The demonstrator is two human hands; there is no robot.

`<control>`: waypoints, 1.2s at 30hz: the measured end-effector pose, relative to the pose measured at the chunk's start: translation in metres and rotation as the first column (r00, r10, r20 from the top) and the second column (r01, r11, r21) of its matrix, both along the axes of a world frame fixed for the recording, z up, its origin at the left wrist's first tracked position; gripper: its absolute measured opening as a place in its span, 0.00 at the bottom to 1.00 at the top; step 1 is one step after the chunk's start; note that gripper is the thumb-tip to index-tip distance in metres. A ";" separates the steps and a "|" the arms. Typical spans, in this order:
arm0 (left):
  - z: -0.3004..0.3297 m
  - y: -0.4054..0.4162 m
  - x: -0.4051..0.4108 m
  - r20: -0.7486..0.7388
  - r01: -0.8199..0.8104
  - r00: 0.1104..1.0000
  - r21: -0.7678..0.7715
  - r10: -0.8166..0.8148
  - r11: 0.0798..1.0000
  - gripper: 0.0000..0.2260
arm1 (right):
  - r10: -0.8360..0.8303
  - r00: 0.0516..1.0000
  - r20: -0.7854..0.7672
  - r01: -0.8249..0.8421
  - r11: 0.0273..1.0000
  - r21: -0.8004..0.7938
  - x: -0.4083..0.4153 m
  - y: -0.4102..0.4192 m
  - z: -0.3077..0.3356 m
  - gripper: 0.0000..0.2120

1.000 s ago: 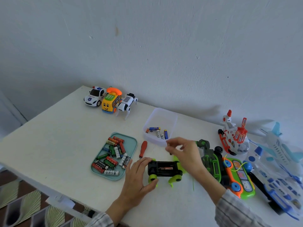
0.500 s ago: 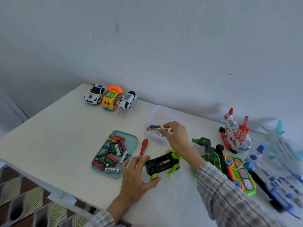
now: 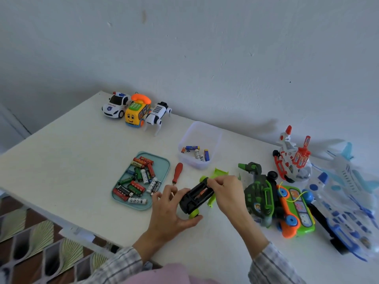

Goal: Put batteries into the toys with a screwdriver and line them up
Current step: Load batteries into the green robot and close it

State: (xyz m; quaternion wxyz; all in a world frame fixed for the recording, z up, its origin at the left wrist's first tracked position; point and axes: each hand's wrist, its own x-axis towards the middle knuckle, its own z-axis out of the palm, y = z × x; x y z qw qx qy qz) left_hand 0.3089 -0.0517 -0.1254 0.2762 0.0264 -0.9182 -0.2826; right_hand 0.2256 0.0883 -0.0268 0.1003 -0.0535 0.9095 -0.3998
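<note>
Right hand (image 3: pixel 224 186) back from the tub (image 3: pixel 200 146), now pinching a battery into the upturned car (image 3: pixel 196 198) on the worktop; left hand (image 3: pixel 172 210) grips the car. Loading underway.

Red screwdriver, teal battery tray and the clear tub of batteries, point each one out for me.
red screwdriver (image 3: pixel 177 173): head view, middle of the handle.
teal battery tray (image 3: pixel 164 167): head view, bare floor near its far right corner.
clear tub (image 3: pixel 205 130): head view, bare far end.
</note>
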 end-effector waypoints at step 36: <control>0.004 -0.002 0.006 0.033 0.057 0.997 0.170 -0.064 0.984 0.26 | -0.043 0.969 -0.245 -0.014 0.974 -0.228 -0.042 -0.035 0.025 0.03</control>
